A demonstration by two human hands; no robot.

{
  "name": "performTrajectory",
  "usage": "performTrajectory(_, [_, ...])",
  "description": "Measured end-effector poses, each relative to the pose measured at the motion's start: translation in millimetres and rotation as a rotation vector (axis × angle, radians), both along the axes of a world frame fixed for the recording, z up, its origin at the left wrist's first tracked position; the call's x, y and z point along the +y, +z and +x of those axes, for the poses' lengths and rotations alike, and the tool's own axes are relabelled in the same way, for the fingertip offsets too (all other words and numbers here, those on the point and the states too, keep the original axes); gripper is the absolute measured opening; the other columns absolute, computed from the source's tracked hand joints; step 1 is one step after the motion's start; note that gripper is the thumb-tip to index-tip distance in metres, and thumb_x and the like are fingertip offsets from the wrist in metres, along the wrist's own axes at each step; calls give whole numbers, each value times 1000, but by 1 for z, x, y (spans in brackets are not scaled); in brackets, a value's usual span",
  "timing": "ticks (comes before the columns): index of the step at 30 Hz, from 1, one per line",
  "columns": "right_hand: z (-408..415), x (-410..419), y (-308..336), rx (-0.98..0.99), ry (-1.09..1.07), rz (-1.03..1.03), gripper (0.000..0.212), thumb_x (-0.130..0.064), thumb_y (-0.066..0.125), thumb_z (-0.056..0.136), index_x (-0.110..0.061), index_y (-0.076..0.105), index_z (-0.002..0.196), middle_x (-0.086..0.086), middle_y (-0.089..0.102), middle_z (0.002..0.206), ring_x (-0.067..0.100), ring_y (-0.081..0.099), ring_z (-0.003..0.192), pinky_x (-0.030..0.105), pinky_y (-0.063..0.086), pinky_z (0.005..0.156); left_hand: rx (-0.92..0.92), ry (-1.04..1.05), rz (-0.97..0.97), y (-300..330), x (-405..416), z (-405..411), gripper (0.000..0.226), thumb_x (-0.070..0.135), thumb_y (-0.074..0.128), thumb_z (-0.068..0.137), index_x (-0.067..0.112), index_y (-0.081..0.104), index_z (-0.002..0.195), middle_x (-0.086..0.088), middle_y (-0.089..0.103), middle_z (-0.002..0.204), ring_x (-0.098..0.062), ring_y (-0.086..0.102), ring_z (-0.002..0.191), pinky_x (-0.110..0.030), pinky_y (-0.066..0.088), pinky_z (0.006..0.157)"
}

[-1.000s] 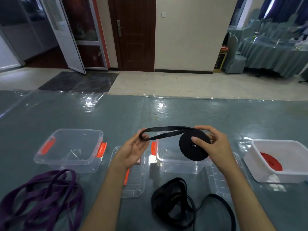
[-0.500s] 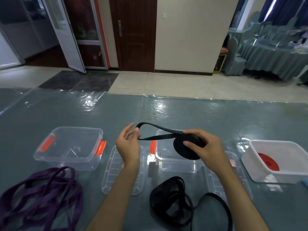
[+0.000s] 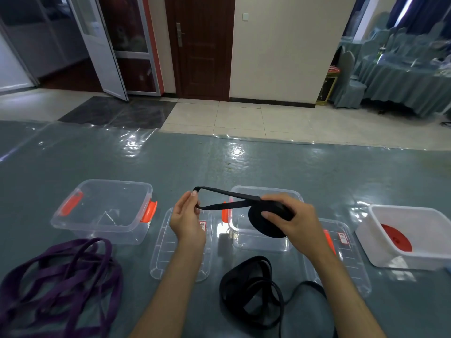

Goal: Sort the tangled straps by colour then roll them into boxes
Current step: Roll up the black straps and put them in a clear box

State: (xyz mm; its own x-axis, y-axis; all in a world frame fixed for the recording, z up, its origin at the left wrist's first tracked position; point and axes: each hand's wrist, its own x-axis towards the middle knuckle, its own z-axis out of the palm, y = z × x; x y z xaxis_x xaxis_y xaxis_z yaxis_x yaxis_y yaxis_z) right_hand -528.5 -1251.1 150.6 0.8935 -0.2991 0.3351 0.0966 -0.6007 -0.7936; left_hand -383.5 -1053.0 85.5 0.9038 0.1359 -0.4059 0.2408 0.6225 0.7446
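My right hand [image 3: 291, 219] grips a flat black strap roll [image 3: 262, 224] above the middle clear box [image 3: 258, 242]. A loop of that black strap [image 3: 219, 198] runs left to my left hand [image 3: 186, 217], whose fingertips pinch its end. The unrolled black strap [image 3: 251, 289] lies in a loose heap on the table in front of the box. A tangled purple strap [image 3: 58, 279] is piled at the near left. A second clear box [image 3: 102, 211] with orange latches stands at the left. A red roll [image 3: 396, 237] sits inside the white box [image 3: 412, 259] at the right.
Two clear lids lie flat on the table: one lid [image 3: 163, 250] under my left wrist, the other lid [image 3: 346, 254] right of the middle box. The blue-grey table [image 3: 219, 164] is covered in shiny plastic. Beyond its far edge is tiled floor and a dark door.
The roll has tilted flatter and sunk closer to the middle box. My left hand turned more upright and shifted slightly right, drawing the strap loop shorter.
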Motion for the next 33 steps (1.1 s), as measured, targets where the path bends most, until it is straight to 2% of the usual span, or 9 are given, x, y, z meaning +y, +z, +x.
performTrajectory(4, [1, 2, -3, 19, 8, -4, 34, -10, 83, 86, -28, 76, 115, -27, 74, 106, -1, 70, 102, 14, 54, 89, -144, 86, 345, 4, 0, 3, 23, 19, 86, 84, 21, 72, 103, 4, 79, 96, -7, 74, 89, -21, 57, 81])
performTrajectory(7, [4, 4, -4, 10, 0, -2, 34, -11, 83, 86, -27, 76, 115, -27, 74, 107, -2, 70, 103, 14, 53, 89, -251, 115, 552, 6, -2, 0, 22, 23, 84, 87, 23, 69, 103, 7, 76, 96, 3, 63, 73, -13, 52, 69])
performTrajectory(13, [6, 2, -1, -4, -14, 59, 35, -8, 82, 86, -33, 75, 110, -30, 72, 105, -4, 68, 103, 13, 52, 89, -302, -93, 631, 2, -2, 3, 18, 17, 74, 94, 25, 72, 110, 5, 70, 90, 4, 58, 64, -14, 52, 62])
performTrajectory(17, [7, -6, 1, -22, -49, 117, 35, -10, 83, 85, -34, 76, 109, -23, 75, 106, 6, 71, 106, 35, 57, 97, -322, -288, 676, -1, 6, 0, 17, 8, 74, 92, 25, 75, 96, -4, 71, 83, -3, 62, 62, -14, 51, 51])
performTrajectory(20, [8, -10, 4, -9, -48, 124, 34, -11, 83, 86, -34, 76, 110, -21, 76, 106, 8, 71, 105, 45, 58, 95, -323, -532, 788, -1, 11, 2, 20, 15, 81, 84, 26, 71, 97, -2, 70, 111, -22, 64, 104, -30, 54, 80])
performTrajectory(24, [9, -10, 8, 11, -19, 130, 33, -11, 83, 86, -34, 76, 109, -19, 76, 103, 11, 72, 103, 48, 59, 93, -474, -843, 1056, 21, 9, -5, 60, 26, 71, 73, 38, 51, 129, 3, 30, 158, -21, 26, 150, -50, 34, 119])
performTrajectory(26, [8, -9, 10, 22, 6, 126, 33, -11, 82, 86, -34, 76, 109, -18, 76, 103, 11, 72, 102, 48, 59, 92, -654, -857, 904, 41, 5, -12, 66, 19, 69, 83, 42, 47, 141, 13, 27, 164, -9, 25, 152, -40, 28, 122])
performTrajectory(28, [6, -9, 14, 26, 36, 126, 33, -10, 82, 86, -33, 76, 110, -18, 76, 104, 12, 72, 103, 47, 59, 93, -792, -895, 716, 62, -2, -20, 57, 21, 71, 93, 40, 51, 143, 18, 46, 154, -1, 39, 146, -28, 31, 119])
performTrajectory(33, [1, -6, 25, 16, 110, 184, 34, -7, 82, 86, -27, 76, 113, -9, 78, 106, 16, 73, 104, 42, 59, 95, -834, -942, 534, 85, -19, -26, 23, 4, 80, 89, 6, 72, 110, -7, 79, 105, -21, 75, 106, -36, 57, 100])
